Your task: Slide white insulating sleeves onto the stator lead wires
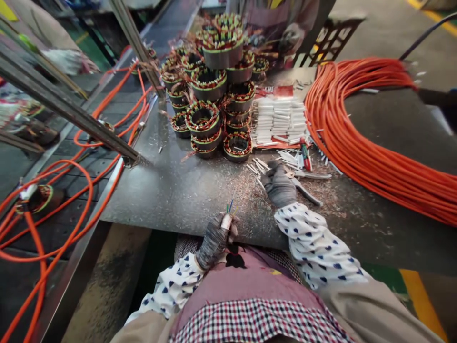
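Note:
My left hand, in a grey glove, is closed near the table's front edge. It grips a bundle of thin wires; blue, green and yellow ends stick up above a pale part between the fingers. My right hand, also gloved, reaches down at the loose white sleeves. Its fingers are bent together, and what lies between them is hidden. Just right of that hand, pliers with grey handles lie on the table. A small red and dark tool rests among the sleeves behind.
Stacked stator rings with copper windings stand at the back. Neat rows of white sleeves lie beside them. A large orange cable coil fills the right side. Metal posts and orange cables are at left. A person is opposite.

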`<state>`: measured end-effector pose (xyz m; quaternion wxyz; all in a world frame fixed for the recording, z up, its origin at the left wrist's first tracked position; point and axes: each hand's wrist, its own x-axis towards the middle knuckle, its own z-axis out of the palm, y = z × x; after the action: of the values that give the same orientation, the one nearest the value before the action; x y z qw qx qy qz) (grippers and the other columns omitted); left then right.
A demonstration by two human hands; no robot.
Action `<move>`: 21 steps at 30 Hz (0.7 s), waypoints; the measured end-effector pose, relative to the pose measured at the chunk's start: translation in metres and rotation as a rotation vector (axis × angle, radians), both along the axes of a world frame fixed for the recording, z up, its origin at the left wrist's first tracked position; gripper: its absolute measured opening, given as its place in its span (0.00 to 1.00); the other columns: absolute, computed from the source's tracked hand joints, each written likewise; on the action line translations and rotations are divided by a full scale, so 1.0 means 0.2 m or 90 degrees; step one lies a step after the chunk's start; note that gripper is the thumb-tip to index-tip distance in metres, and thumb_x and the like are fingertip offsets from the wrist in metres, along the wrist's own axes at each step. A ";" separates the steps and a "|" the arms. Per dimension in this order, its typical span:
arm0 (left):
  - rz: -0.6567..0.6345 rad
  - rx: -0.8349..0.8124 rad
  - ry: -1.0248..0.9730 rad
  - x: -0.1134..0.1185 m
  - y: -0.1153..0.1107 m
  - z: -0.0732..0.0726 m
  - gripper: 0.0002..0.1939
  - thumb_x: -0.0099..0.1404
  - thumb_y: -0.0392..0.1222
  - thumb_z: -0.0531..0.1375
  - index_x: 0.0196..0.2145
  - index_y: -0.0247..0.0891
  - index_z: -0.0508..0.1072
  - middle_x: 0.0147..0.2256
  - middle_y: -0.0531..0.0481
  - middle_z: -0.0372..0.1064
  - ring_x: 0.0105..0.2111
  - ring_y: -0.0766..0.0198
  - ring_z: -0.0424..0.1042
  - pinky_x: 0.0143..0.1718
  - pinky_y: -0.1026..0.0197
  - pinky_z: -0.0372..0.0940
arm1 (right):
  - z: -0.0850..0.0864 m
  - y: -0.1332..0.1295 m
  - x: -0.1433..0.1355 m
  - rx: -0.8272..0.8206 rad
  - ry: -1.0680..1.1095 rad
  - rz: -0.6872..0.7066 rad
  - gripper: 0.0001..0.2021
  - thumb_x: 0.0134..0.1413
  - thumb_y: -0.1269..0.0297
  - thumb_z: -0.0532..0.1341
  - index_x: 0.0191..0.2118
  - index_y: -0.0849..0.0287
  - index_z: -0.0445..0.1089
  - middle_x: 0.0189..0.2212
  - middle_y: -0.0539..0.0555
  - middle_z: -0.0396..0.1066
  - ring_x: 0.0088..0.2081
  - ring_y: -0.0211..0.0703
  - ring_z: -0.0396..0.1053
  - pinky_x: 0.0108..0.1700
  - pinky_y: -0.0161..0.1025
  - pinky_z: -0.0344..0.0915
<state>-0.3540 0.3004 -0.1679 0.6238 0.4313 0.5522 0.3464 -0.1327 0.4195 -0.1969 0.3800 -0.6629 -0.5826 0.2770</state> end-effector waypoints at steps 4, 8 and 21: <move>0.065 0.052 0.078 0.03 -0.02 0.00 0.24 0.68 0.61 0.56 0.35 0.37 0.77 0.21 0.53 0.70 0.16 0.69 0.63 0.20 0.65 0.59 | 0.08 -0.22 -0.15 0.056 0.348 -0.010 0.24 0.62 0.49 0.63 0.60 0.43 0.59 0.41 0.49 0.72 0.38 0.43 0.76 0.43 0.49 0.81; 0.058 0.077 0.119 0.05 -0.03 -0.01 0.23 0.68 0.60 0.56 0.33 0.38 0.77 0.19 0.52 0.70 0.17 0.66 0.66 0.21 0.64 0.61 | 0.20 -0.33 -0.26 0.037 0.677 -0.088 0.29 0.51 0.51 0.73 0.54 0.44 0.61 0.40 0.45 0.71 0.33 0.40 0.76 0.37 0.48 0.82; 0.056 0.040 0.118 0.07 -0.05 -0.02 0.22 0.68 0.60 0.56 0.34 0.38 0.77 0.20 0.53 0.70 0.17 0.67 0.64 0.20 0.64 0.58 | 0.25 -0.31 -0.23 0.015 0.679 -0.111 0.33 0.48 0.50 0.73 0.56 0.44 0.58 0.41 0.45 0.69 0.31 0.39 0.74 0.39 0.52 0.82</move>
<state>-0.3394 0.2904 -0.1717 0.5405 0.4559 0.6148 0.3494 -0.1788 0.3582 -0.1459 0.6521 -0.4716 -0.2548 0.5362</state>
